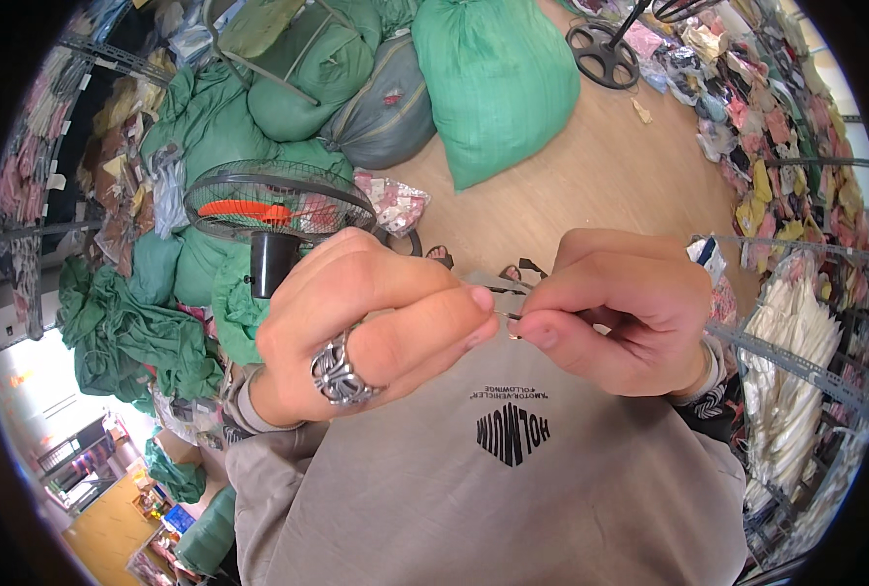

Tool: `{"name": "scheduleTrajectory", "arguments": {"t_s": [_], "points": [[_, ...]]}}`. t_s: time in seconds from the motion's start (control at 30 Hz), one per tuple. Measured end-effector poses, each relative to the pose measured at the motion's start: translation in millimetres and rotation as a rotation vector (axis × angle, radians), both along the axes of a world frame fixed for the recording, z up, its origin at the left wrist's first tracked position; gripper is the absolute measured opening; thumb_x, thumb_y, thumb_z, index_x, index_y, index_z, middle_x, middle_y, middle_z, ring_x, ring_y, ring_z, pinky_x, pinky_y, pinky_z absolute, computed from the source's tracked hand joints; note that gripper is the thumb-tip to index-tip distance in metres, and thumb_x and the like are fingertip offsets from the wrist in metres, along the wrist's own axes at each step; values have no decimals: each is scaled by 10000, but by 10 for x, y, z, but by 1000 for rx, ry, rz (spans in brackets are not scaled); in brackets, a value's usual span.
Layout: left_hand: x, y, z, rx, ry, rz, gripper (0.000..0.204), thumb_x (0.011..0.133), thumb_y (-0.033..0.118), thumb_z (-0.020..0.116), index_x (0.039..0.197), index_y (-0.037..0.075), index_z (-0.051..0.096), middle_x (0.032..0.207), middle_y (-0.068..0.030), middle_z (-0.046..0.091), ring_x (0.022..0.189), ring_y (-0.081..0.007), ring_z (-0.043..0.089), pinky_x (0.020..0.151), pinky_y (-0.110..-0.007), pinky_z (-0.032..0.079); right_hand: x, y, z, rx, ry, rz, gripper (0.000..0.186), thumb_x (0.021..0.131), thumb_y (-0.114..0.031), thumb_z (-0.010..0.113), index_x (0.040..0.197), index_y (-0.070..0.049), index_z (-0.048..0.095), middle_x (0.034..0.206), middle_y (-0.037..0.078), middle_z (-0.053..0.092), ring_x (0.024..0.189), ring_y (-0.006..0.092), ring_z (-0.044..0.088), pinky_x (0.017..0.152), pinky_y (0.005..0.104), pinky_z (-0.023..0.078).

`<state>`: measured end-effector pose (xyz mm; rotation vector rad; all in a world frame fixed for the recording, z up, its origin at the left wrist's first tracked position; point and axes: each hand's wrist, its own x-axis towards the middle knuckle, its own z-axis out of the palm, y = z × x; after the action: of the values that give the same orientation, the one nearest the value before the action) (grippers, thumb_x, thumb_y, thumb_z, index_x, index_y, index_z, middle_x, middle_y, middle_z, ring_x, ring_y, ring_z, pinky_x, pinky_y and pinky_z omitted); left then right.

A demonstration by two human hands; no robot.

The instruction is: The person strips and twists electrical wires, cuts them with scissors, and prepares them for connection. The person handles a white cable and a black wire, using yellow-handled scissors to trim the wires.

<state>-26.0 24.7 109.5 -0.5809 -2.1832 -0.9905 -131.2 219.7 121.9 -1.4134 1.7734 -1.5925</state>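
My left hand (376,332), with a chunky silver ring, and my right hand (610,317) are raised close together in front of my grey shirt (493,508). The fingers of both are curled and pinched around a small thin dark item (512,316), largely hidden between the fingertips, so I cannot make out what it is. The tips of my two hands nearly meet. My sandalled feet (510,272) show below, beyond the hands.
A black fan (273,259) with orange blades stands left, before green sacks (493,93) and a grey sack (376,117). Shelves (805,352) of garments line the right; piled cloth (141,342) lies left. A black wheeled base (600,54) stands at back on wooden floor (639,166).
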Motion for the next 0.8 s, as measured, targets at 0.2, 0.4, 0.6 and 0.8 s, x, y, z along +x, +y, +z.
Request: {"name": "scheduleTrajectory", "arguments": {"t_s": [0.2, 0.4, 0.6, 0.8], "points": [[11, -41, 52, 665, -633, -212, 93, 850, 73, 673, 889, 37, 597, 707, 15, 522, 567, -70, 430, 515, -223, 340, -45, -106, -51, -12, 84, -36, 76, 799, -46, 716, 841, -28, 656, 641, 39, 515, 519, 148, 518, 443, 275, 375], [50, 10, -7, 1388, -1152, -427, 133, 971, 167, 525, 949, 37, 516, 733, 41, 472, 605, -28, 379, 533, -187, 298, -25, -99, -169, -14, 283, -157, 89, 783, -32, 727, 849, 3, 678, 674, 65, 591, 534, 131, 525, 449, 253, 362], [18, 50, -226, 791, -338, 107, 176, 987, 152, 478, 1039, -13, 509, 781, -10, 536, 626, -51, 444, 549, -201, 355, -26, -26, -116, 24, -227, -98, 70, 848, -46, 684, 898, -2, 664, 706, 59, 604, 542, 91, 520, 478, 232, 398], [-82, 162, -193, 487, -409, -53, 142, 817, 71, 721, 922, 1, 655, 691, -37, 602, 559, -80, 518, 496, -220, 396, 49, -75, -110, -56, -518, -107, 75, 890, -27, 642, 934, 28, 667, 722, 36, 640, 592, 39, 541, 508, 195, 410]]}}
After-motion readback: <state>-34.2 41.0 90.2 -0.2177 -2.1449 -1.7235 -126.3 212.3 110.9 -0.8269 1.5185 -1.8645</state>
